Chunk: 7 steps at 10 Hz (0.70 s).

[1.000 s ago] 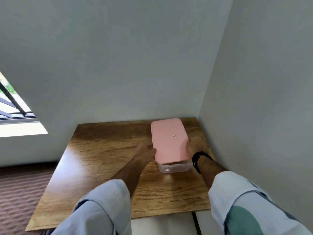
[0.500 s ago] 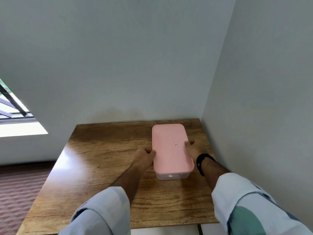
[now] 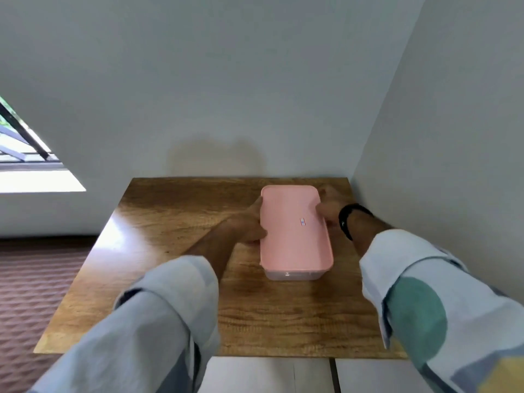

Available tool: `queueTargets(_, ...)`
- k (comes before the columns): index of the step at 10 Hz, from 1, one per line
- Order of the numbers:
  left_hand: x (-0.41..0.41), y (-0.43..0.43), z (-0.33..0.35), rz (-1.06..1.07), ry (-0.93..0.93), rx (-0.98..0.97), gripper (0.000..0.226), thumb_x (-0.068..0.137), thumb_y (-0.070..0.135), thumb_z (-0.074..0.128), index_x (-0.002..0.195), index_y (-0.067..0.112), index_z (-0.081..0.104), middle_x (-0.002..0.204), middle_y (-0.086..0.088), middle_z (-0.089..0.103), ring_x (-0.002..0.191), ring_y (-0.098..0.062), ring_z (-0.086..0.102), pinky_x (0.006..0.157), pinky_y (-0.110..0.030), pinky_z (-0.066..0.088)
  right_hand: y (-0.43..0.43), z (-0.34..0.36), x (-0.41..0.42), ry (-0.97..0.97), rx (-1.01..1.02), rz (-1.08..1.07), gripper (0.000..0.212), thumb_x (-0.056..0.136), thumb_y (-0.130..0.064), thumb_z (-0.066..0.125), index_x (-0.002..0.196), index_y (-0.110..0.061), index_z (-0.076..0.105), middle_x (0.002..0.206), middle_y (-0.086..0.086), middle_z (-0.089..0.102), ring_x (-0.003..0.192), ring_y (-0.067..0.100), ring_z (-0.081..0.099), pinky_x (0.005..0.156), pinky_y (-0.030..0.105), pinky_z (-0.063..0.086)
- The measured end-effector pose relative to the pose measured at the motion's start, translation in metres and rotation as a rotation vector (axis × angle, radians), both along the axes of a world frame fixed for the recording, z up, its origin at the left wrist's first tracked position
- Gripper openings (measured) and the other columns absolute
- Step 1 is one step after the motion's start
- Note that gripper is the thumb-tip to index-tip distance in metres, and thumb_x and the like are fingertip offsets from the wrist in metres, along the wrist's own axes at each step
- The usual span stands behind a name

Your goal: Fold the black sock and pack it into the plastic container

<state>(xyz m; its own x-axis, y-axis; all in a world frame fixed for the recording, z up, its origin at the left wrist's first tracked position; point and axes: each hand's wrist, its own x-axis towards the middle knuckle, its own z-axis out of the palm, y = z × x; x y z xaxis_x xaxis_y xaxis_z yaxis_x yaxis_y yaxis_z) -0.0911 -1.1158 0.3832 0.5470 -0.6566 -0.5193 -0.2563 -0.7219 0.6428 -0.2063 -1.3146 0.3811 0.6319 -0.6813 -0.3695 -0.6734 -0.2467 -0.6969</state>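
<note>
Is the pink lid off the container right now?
No, the pink lid sits flat on the clear container, with the left hand and right hand against its long sides.

A table (image 3: 158, 222) stands pushed into the corner of the room, its far edge against the back wall (image 3: 226, 80) and its right edge along the side wall (image 3: 453, 137). On its far right part sits the container (image 3: 292, 275), closed by a lid (image 3: 295, 228). The left hand (image 3: 246, 225) touches the lid's left edge, the right hand (image 3: 327, 209) its right edge. A window (image 3: 25, 154) lies off to the left, beyond the table.
</note>
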Motion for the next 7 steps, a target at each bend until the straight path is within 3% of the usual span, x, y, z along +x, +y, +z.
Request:
queueTargets(1, 0.008, -0.009, 0.004, -0.048, -0.011, 0.090, 0.106, 0.092, 0.006, 0.070, 0.163, 0.042, 0.000, 0.163, -0.010, 0.037, 0.108, -0.024, 0.068, 0.070, -0.031, 0.066, 0.004, -0.002, 0.004, 0.064, -0.179, 0.115, 0.065, 0.089, -0.012, 0.053, 0.151, -0.026, 0.039, 0.142, 0.007, 0.055, 0.125, 0.031, 0.054, 0.097, 0.029, 0.045)
queueTargets(2, 0.016, -0.014, 0.004, -0.120, -0.048, 0.118, 0.113, 0.091, 0.011, 0.073, 0.162, 0.041, -0.010, 0.161, -0.011, 0.040, 0.096, -0.019, 0.069, 0.067, -0.029, 0.065, -0.001, -0.007, 0.004, 0.104, -0.199, 0.158, 0.068, 0.092, -0.019, 0.053, 0.156, -0.025, 0.031, 0.156, 0.009, 0.044, 0.138, 0.031, 0.046, 0.108, 0.029, 0.038)
queueTargets(4, 0.023, -0.022, 0.010, -0.217, -0.157, 0.203, 0.115, 0.090, 0.017, 0.077, 0.164, 0.030, -0.009, 0.158, -0.012, 0.045, 0.086, -0.015, 0.067, 0.070, -0.028, 0.064, -0.006, -0.009, 0.009, 0.115, -0.226, 0.172, 0.066, 0.096, -0.016, 0.051, 0.158, -0.019, 0.028, 0.162, 0.010, 0.035, 0.145, 0.030, 0.039, 0.118, 0.031, 0.032)
queueTargets(5, 0.022, -0.028, 0.011, -0.256, -0.197, 0.252, 0.115, 0.090, 0.015, 0.077, 0.165, 0.024, -0.010, 0.155, -0.015, 0.048, 0.092, -0.020, 0.071, 0.079, -0.034, 0.065, -0.010, -0.012, 0.009, 0.112, -0.178, 0.183, 0.069, 0.096, -0.012, 0.049, 0.159, -0.022, 0.025, 0.162, 0.010, 0.034, 0.144, 0.032, 0.040, 0.119, 0.035, 0.034)
queueTargets(6, 0.019, -0.027, 0.018, -0.252, -0.236, 0.257, 0.115, 0.089, 0.015, 0.078, 0.166, 0.020, -0.008, 0.156, -0.017, 0.046, 0.107, -0.029, 0.073, 0.090, -0.043, 0.064, -0.010, -0.006, 0.009, 0.127, -0.118, 0.178, 0.071, 0.097, -0.014, 0.048, 0.160, -0.031, 0.018, 0.162, 0.009, 0.032, 0.142, 0.033, 0.041, 0.117, 0.035, 0.036)
queueTargets(7, 0.012, -0.010, 0.020, -0.223, -0.410, 0.154, 0.104, 0.092, 0.025, 0.073, 0.166, 0.020, 0.000, 0.159, -0.017, 0.044, 0.130, -0.034, 0.060, 0.108, -0.047, 0.052, 0.005, 0.000, -0.001, 0.077, -0.200, 0.122, 0.065, 0.101, -0.021, 0.043, 0.160, -0.032, 0.017, 0.156, 0.012, 0.042, 0.136, 0.033, 0.048, 0.109, 0.035, 0.041)
